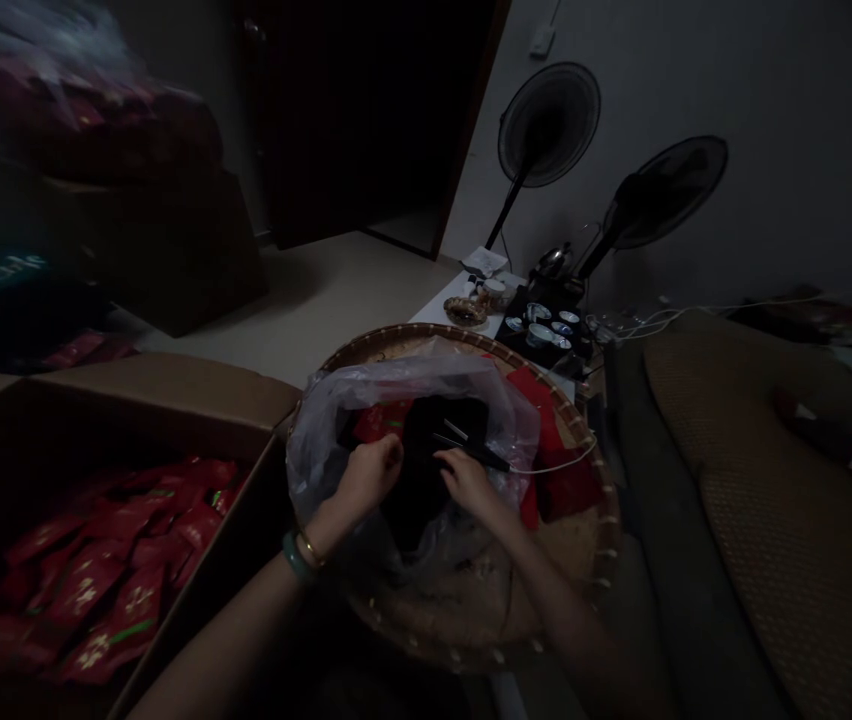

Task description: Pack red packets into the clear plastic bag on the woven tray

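My left hand [372, 472], with a green bangle and a gold bracelet at its wrist, is closed over a clear plastic bag [415, 375]. A red packet [383, 418] lies just beyond its fingers; what they pinch is too dark to make out. Opposite it, my right hand [467, 480] has bent, closed fingers. Against their far side lies a black-handled tool [487, 456] with two thin metal prongs and a white cord. Whether the fingers grip it is unclear. Dark material [415, 500] fills the bag's mouth. The bag sits in a round woven basket [463, 655].
At left, an open cardboard box [163, 395] holds several red packets [88, 590]. More red pieces [542, 410] lie in the basket's right side. Behind stand a low table [437, 305] with small dishes and two fans [550, 125]. A woven mat seat [763, 500] is at right.
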Action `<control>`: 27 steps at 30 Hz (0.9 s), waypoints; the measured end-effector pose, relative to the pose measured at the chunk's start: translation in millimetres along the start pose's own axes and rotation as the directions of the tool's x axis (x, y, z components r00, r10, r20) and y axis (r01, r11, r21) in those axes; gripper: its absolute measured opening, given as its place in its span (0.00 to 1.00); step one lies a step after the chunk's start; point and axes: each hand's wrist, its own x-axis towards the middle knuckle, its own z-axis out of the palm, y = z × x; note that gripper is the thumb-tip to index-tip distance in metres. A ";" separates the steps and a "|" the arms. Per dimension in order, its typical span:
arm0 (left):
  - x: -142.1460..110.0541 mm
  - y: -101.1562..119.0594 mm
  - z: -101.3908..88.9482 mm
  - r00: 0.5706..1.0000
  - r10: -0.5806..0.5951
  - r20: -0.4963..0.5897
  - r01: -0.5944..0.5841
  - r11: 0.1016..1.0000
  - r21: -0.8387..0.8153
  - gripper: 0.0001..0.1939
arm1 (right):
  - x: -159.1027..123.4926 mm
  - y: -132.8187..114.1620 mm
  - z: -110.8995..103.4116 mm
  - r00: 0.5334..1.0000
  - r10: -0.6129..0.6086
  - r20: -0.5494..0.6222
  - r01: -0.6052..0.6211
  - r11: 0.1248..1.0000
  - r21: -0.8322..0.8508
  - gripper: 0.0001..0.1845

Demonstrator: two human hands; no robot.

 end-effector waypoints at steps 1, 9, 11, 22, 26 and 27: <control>-0.7 0.6 -0.8 1.000 0.017 0.013 -0.017 1.000 0.022 0.10 | 0.1 6.4 3.1 0.995 0.002 0.097 0.003 0.999 -0.054 0.24; -2.1 7.0 -4.4 0.990 0.015 0.142 -0.045 0.976 0.211 0.16 | 4.7 2.3 12.1 0.952 0.054 0.303 0.030 0.964 -0.266 0.27; -2.2 7.0 -2.7 0.990 -0.016 0.140 -0.014 0.977 0.214 0.17 | 5.0 3.6 12.3 0.952 0.021 0.306 0.055 0.970 -0.237 0.26; 1.4 8.7 -19.4 0.984 0.061 0.165 -0.078 0.992 0.100 0.24 | 1.1 16.7 13.0 0.993 0.053 0.104 -0.053 0.999 -0.003 0.13; 0.3 15.0 -25.1 0.966 0.115 0.230 -0.148 0.980 0.132 0.23 | 1.8 18.0 1.2 0.984 0.174 0.024 -0.175 0.962 0.208 0.10; -0.2 16.5 -24.6 0.962 0.119 0.246 -0.155 0.979 0.131 0.22 | 1.6 17.7 -1.9 0.977 0.212 0.030 -0.212 0.938 0.275 0.09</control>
